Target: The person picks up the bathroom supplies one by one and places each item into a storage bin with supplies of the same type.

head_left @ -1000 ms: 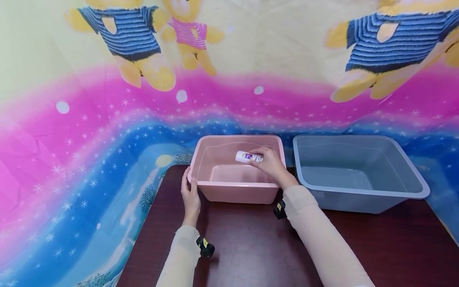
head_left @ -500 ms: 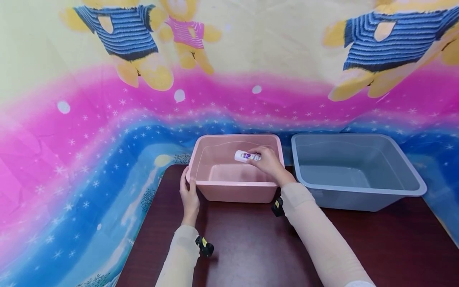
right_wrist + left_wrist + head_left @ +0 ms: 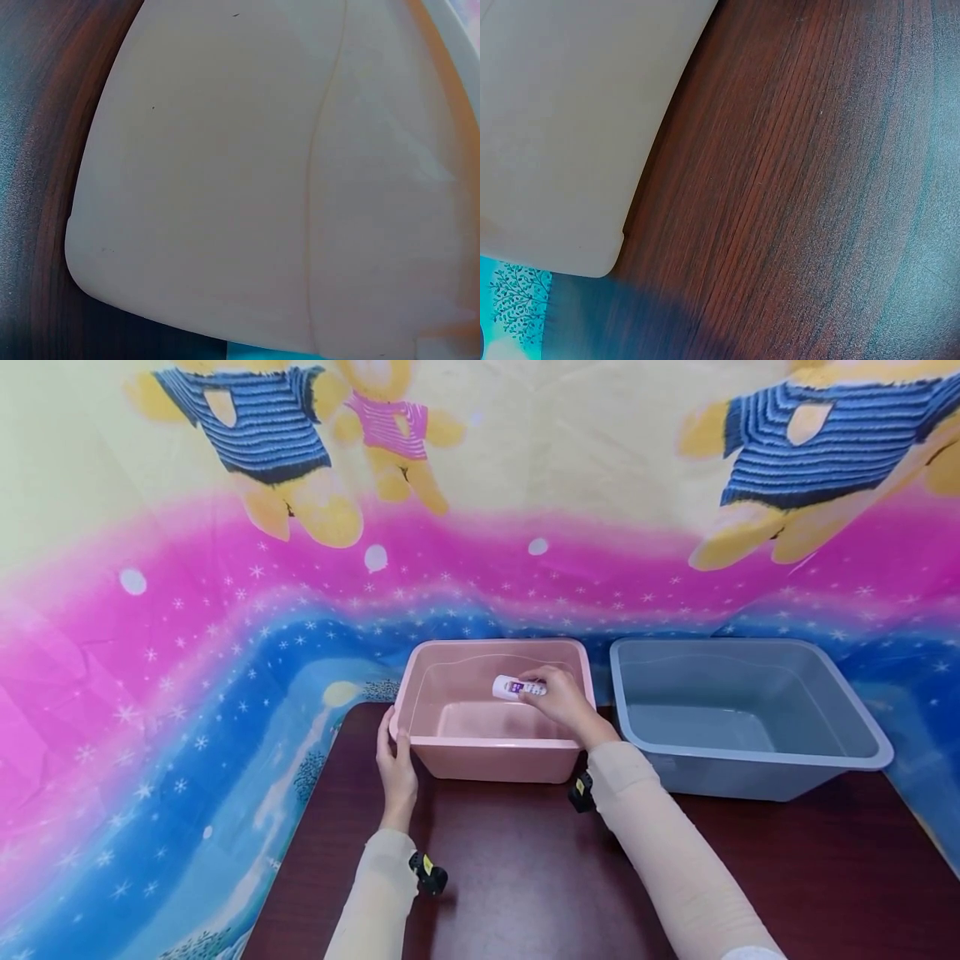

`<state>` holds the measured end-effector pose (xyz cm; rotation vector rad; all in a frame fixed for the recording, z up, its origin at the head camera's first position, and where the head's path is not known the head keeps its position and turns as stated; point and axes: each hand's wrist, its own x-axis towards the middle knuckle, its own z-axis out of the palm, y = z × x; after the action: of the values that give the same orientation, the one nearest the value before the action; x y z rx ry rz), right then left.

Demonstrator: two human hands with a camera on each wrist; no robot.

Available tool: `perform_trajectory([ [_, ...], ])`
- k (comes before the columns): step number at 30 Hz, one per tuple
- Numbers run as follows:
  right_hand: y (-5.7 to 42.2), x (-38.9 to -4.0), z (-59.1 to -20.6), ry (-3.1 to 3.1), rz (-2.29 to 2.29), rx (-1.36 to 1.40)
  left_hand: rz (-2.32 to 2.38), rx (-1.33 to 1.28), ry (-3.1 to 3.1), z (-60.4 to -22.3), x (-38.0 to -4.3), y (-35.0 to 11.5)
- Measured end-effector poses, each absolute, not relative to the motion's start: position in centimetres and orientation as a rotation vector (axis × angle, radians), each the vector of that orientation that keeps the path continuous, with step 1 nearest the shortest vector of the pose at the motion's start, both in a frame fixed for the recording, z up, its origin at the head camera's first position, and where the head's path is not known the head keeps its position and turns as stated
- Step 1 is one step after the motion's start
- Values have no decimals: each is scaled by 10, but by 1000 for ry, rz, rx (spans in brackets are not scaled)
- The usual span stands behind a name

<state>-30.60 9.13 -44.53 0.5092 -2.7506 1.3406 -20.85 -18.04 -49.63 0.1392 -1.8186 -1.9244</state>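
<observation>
A small white bottle with a purple label lies sideways in the grip of my right hand, above the inside of the pink plastic basin. My right forearm crosses the basin's front right corner. At the near left corner my left hand holds the basin's rim, thumb at the front and fingers along the left side. In the left wrist view the pale outer wall of the basin shows without the hand. The right wrist view also shows the basin's outer wall, with neither hand nor bottle in sight.
To the right of the pink basin, a larger grey-blue basin stands on the dark wooden table. Behind both hangs a colourful cloth with printed bears. A small black wrist camera sits on the left sleeve.
The head view has shifted slightly. Both hands keep their places, and the bottle stays held over the pink basin with only a slight turn.
</observation>
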Motion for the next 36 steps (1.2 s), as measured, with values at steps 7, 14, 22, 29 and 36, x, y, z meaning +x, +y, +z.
perform_trajectory([
  [7,91,-306,-443,-2765,1340,481,-1917,140,-1834,-496,-209,-181],
  [14,91,-306,-442,-2764,1365,464,-1909,133,-1825,-496,-210,-181],
  [22,91,-303,-442,-2768,1394,455,-1911,135,-1831,-496,-209,-181],
  [29,91,-303,-444,-2715,1401,509,-1889,141,-1844,-497,-208,-181],
  [36,92,-303,-444,-2690,1442,515,-1910,136,-1838,-496,-208,-182],
])
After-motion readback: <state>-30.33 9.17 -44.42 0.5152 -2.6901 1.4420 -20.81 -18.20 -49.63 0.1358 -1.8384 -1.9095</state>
